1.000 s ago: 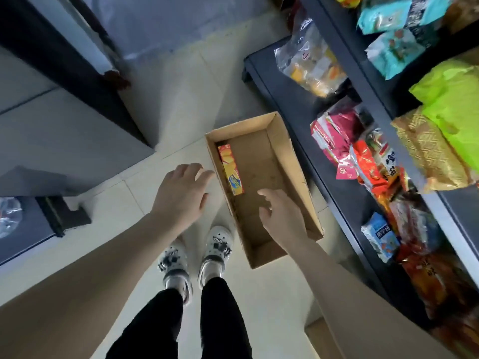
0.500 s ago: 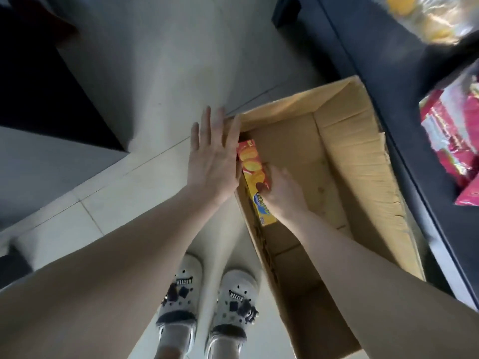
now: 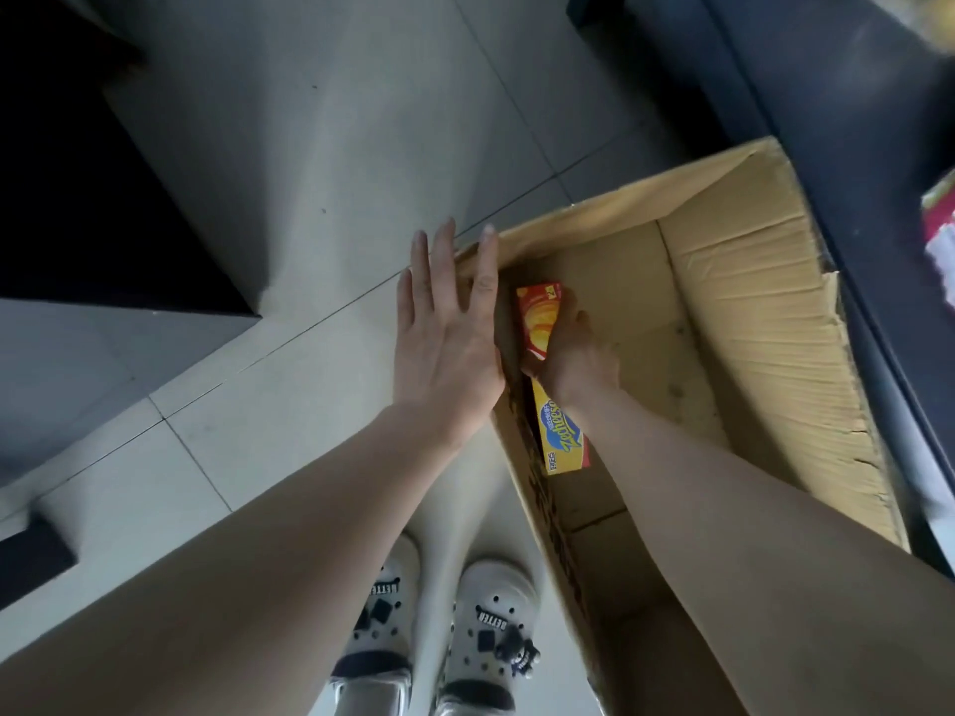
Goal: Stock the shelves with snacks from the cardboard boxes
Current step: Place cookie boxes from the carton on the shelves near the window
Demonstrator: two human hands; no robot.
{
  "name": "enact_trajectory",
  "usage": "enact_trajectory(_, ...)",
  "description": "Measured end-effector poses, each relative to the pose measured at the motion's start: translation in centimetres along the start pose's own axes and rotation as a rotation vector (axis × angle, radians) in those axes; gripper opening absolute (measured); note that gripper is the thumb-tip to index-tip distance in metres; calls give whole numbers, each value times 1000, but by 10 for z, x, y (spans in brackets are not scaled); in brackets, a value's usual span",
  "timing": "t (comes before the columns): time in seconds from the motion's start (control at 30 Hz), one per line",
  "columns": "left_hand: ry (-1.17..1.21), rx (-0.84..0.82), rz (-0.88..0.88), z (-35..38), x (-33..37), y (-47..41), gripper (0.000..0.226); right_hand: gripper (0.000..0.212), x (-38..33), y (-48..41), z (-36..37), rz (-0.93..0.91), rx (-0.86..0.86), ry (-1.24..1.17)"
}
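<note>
An open cardboard box lies on the tiled floor beside a dark shelf unit. A single long red and yellow snack box lies inside it along the left wall. My right hand reaches into the carton and grips the snack box around its middle. My left hand presses flat, fingers straight, against the outside of the carton's left wall, with fingertips at the far corner.
The dark base of the shelf unit runs along the right, with a blurred snack packet at the edge. My feet in white clogs stand just left of the carton. A dark cabinet stands at the left.
I have bent down close to the carton. My right hand went into it and took hold of the snack box, whose far end has swung away from the wall. My left hand settled against the carton's side.
</note>
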State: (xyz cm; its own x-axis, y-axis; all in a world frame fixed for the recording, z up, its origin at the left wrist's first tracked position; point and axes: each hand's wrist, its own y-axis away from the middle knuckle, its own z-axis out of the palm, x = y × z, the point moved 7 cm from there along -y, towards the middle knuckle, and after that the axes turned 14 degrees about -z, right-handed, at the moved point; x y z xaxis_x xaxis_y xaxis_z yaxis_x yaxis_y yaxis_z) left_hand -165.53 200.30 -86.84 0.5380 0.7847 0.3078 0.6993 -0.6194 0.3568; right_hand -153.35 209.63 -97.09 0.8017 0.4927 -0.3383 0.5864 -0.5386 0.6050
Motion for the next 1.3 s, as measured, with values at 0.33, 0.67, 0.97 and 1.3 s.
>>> enact_trajectory(0.33, -203, 7, 55, 4, 2, 1, 93, 102, 30, 43, -50, 57, 110, -8)
enact_trajectory(0.67, -650, -427, 52, -56, 39, 45, 91, 104, 29, 195, -164, 155, 249, -282)
enact_trajectory(0.97, -453, -427, 323, -189, 150, 151, 72, 104, 10, 376, -276, 219, 535, -595)
enact_trajectory(1.3, -140, -1072, 383, -354, 266, 306, 62, 90, 0, 592, -393, 539, 994, -1168)
